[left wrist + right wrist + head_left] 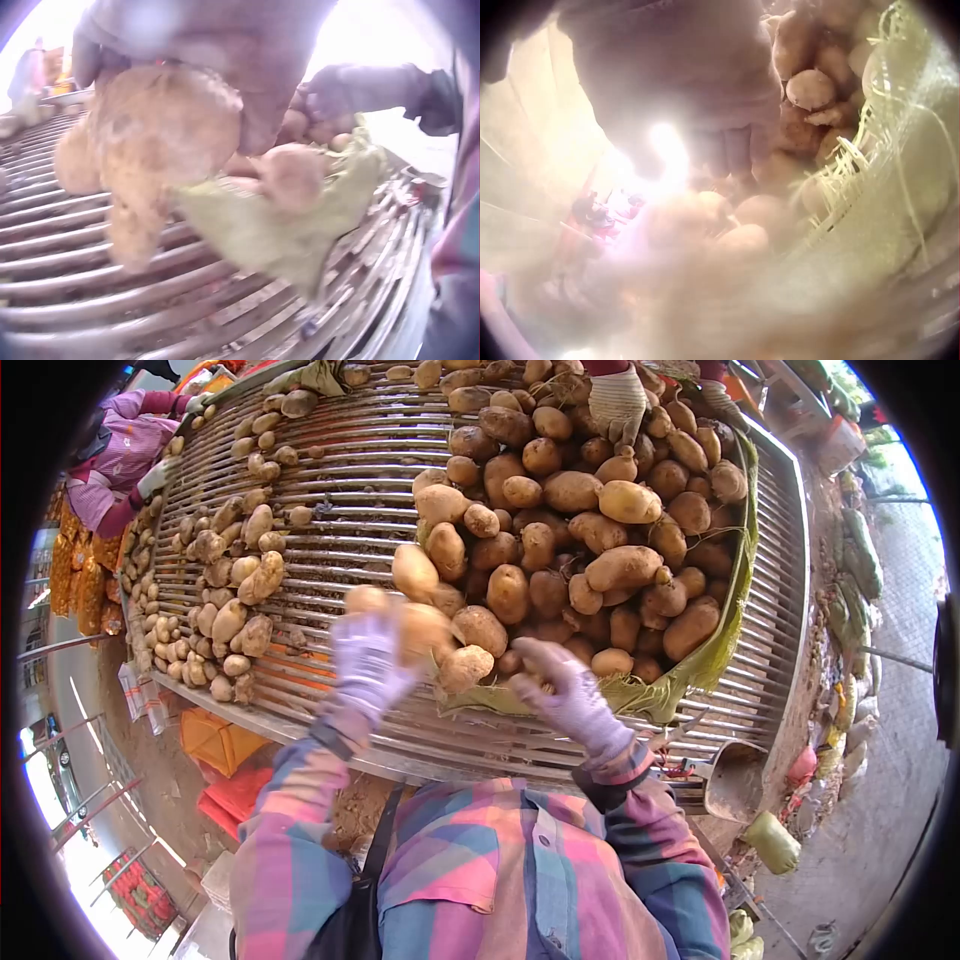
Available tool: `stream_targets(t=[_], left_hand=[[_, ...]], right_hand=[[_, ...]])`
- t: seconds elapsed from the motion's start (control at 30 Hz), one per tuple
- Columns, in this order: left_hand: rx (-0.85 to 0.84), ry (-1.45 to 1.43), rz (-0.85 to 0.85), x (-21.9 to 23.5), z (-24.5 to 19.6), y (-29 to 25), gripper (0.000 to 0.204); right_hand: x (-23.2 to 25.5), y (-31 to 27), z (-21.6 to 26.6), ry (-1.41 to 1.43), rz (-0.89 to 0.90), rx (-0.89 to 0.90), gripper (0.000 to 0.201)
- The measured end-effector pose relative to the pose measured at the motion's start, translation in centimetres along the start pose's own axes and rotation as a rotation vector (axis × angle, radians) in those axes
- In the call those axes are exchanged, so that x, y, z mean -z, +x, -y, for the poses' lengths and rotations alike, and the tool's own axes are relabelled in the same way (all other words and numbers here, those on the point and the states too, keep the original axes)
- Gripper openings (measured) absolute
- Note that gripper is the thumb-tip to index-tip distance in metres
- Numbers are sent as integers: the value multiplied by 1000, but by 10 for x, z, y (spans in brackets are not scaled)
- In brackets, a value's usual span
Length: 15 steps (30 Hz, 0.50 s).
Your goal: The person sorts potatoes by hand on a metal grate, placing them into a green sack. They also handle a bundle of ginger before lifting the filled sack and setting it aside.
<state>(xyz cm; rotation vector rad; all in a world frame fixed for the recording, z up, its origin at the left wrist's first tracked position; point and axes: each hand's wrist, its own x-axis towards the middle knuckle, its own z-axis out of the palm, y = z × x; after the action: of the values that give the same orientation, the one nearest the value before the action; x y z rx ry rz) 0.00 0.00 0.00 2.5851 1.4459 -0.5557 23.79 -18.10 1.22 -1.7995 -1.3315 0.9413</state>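
My left hand (368,665), in a pale lilac glove, grips a large knobbly potato (169,127) over the slatted metal rack (82,300). In the head view this hand is blurred by motion at the left edge of the potato heap. My right hand (572,705), gloved the same way, reaches over the near edge of the opened green sack (655,700). Its fingers are spread and bent slightly, with the tips among the potatoes (810,90). Glare and blur hide part of that hand's work in the right wrist view.
Smaller potatoes (228,620) lie along the rack's left side, by another person (120,455). A second gloved hand (615,408) reaches into the heap from the far side. A metal scoop-like pan (735,782) hangs by the right front corner. Orange crates (215,740) stand below left.
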Motion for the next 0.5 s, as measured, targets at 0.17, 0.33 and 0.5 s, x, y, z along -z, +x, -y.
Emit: stream_targets(t=[0.17,0.33,0.5], left_hand=[[-259,-177,-493,-5,-12,7,70],[-282,-339,177,-28,-107,42,73],[-355,-137,272,-10,-121,45,79]], right_hand=[[61,-31,-58,-684,-298,-167,38],[58,-31,-57,-893,-36,-328,44],[55,-13,-48,-1076,267,-440,48]])
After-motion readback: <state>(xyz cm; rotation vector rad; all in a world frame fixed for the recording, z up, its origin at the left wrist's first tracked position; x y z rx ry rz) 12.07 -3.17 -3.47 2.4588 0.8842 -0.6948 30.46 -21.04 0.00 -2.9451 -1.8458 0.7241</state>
